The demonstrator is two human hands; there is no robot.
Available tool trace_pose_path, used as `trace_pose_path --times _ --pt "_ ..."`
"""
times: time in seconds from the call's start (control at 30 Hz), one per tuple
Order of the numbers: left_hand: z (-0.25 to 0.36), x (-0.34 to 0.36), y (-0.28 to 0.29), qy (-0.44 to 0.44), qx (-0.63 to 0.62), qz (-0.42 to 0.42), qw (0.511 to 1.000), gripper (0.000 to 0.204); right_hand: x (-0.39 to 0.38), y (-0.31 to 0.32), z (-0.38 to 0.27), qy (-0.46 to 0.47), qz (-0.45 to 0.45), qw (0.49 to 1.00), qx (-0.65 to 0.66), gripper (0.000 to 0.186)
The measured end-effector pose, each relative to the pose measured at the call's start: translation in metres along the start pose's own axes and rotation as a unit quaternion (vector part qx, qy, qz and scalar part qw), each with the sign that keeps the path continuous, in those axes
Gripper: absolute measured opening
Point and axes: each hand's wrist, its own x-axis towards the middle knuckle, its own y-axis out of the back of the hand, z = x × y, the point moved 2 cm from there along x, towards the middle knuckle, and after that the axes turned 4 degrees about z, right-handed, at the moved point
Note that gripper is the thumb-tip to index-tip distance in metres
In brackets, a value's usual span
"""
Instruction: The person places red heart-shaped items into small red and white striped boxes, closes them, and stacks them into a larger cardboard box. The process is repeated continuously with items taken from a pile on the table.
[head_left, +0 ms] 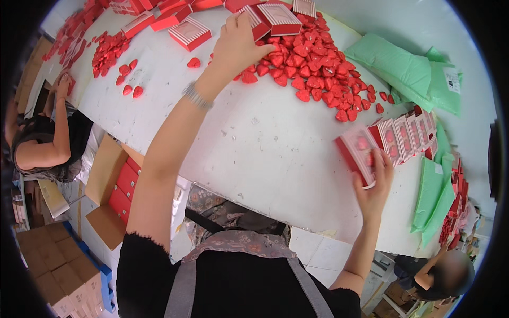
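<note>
My left hand (238,42) reaches to the far side of the table, thumb spread from the fingers, at the edge of a red box with a striped lid (258,24). Whether it touches that box I cannot tell. In my right hand (377,180) is a red gift box (356,151) with a clear window, tilted, its red heart pieces showing through. Beside it stands a leaning row of similar windowed boxes (401,137). A large pile of red foil-wrapped hearts (318,69) lies just right of my left hand.
Green plastic parcels (389,66) lie at the far right, with more green bags (429,196) at the right edge. A smaller heap of hearts (108,53) and another striped box (190,34) are at the left. An open carton (108,191) stands below the table. Two other people work nearby.
</note>
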Motion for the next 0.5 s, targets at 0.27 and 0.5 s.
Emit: trace_pose_path --times 0.27,0.5 --pt "-0.013 -0.01 0.014 -0.13 0.031 0.029 0.991 0.048 0.003 -0.021 0.001 0.1 0.154 0.965 -0.188 0.061" --pt "0.03 -0.183 0.112 -0.201 -0.211 -0.208 0.934 0.064 0.042 -0.076 -0.117 0.292 -0.177 0.932 0.122 0.088"
